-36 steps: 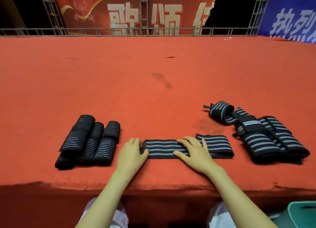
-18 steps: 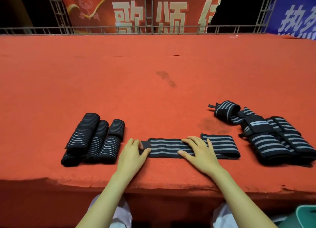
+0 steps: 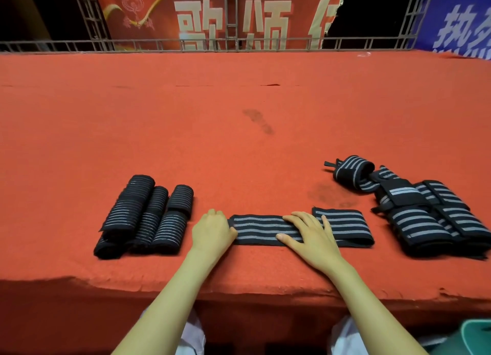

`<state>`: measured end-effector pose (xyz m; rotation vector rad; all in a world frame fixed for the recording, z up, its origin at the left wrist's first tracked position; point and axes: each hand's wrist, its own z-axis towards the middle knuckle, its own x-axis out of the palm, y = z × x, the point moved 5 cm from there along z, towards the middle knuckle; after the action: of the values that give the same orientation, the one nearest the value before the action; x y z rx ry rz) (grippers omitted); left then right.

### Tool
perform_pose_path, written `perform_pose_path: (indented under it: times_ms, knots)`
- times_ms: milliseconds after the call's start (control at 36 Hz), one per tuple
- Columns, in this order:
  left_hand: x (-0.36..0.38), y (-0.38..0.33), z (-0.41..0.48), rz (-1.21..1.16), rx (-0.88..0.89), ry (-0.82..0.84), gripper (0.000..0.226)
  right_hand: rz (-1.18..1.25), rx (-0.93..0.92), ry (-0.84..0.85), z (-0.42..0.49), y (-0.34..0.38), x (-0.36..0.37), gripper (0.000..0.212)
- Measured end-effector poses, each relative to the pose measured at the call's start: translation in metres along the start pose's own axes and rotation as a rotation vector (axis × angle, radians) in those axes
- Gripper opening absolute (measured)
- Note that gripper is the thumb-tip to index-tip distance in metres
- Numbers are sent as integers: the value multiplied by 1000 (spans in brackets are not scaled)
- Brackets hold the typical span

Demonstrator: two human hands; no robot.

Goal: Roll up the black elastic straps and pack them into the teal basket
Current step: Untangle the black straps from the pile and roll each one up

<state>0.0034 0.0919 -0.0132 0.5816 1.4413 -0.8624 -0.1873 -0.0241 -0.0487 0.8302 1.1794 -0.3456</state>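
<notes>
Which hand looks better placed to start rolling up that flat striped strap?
The left hand, probably. Its fingers curl at the left end of the flat strap, where a roll would begin. The right hand lies flat, spread across the strap's middle, better suited to pinning it down.

So the flat strap (image 3: 300, 231) lies along the near edge of the carpeted platform (image 3: 239, 142), running left to right. The left hand (image 3: 212, 231) sits at its left end, and the right hand (image 3: 310, 232) lies flat on its middle. Just left of that is the bunch of rolled straps (image 3: 144, 216), side by side. Off to the right is the pile of unrolled straps (image 3: 425, 213). The basket (image 3: 475, 336) is down below the platform edge, bottom right corner. A truss railing (image 3: 239, 44) runs along the far edge, with banners (image 3: 225, 17) behind it.
</notes>
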Motion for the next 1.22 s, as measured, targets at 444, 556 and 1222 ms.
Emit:
perform_pose_path:
  times_ms: [444, 556, 1222]
  knots:
    - [-33, 41, -8, -252, -117, -174, 5, -7, 5, 3, 1, -1, -1, 58]
    - [-28, 44, -11, -392, -116, -173, 11, -17, 6, 4, 0, -1, -1, 60]
    - [-23, 68, -16, -305, -100, -242, 53, -90, 53, -26, -2, 24, 2, 35]
